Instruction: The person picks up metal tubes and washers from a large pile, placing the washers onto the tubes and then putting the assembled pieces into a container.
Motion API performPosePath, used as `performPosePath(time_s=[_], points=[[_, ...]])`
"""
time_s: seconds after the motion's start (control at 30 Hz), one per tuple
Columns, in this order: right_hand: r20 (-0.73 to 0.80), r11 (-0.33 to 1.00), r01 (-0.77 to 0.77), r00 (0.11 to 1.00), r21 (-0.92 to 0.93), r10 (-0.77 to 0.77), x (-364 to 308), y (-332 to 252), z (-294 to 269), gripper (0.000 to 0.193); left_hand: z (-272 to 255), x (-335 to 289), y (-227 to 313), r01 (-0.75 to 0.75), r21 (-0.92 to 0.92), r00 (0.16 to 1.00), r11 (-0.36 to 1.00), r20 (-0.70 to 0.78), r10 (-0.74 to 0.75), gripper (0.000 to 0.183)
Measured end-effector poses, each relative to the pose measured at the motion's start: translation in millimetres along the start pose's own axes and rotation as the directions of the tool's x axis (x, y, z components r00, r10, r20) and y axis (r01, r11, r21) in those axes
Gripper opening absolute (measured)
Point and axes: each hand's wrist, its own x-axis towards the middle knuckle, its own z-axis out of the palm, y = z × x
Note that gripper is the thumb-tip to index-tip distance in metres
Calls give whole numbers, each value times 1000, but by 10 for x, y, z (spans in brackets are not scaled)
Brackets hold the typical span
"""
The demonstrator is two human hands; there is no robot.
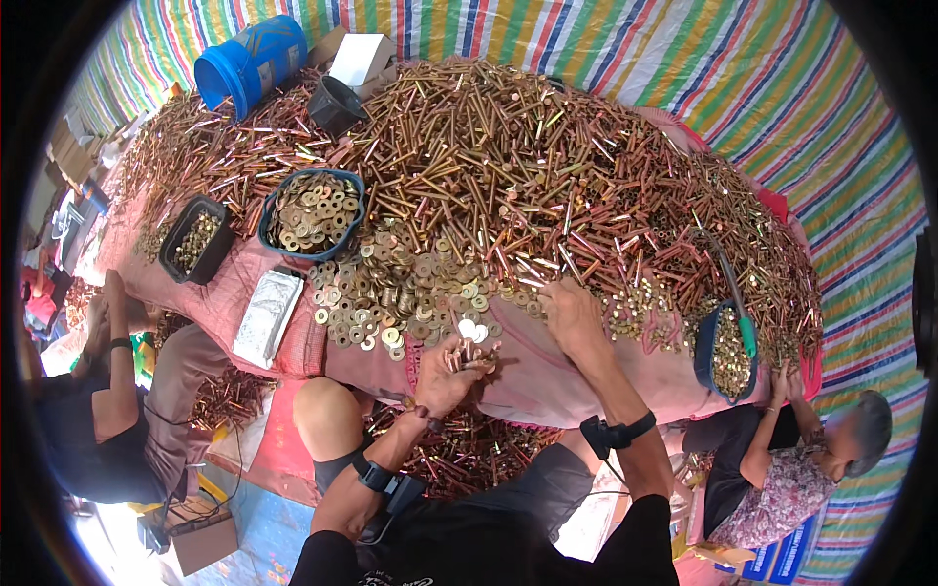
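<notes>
The left hand (451, 376) is curled shut around a small bunch of bolts (467, 359), held just above the pink cloth (532, 366). How many bolts it holds is hard to count, since the fingers cover part of them. The right hand (574, 314) lies flat and open, palm down, at the edge of the big heap of bolts (508, 166). Its fingertips touch the small pieces there, but what is under the palm is hidden. Each wrist has a black band with a small box on it.

Just beside the left hand lies a loose spread of flat round washers (391, 303) on the cloth. Past them sits a blue tub (313, 210) full of washers, and next to it a black tub (195, 239) with small pieces too tiny to make out. A white wrapped bag (267, 317) lies near the cloth's edge. Far at the back a blue bucket (249, 61) lies on its side.

On the right, a dark tub (723, 354) with a green-handled tool in it stands by another person, whose lower body is cut off. On the left a second person sits, partly out of view. More bolts lie on the floor below the table, in shadow
</notes>
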Motion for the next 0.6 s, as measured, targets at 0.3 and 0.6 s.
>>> performPosePath(time_s=[0.3,0.6], points=[[-6,999,-33,999,-42,33,-15,18,43,10,17,-10,52,-5,-78,1000,997,-4,5,26],[104,971,57,994,-234,-34,55,38,112,16,51,-23,81,-60,-80,997,995,-54,56,23]])
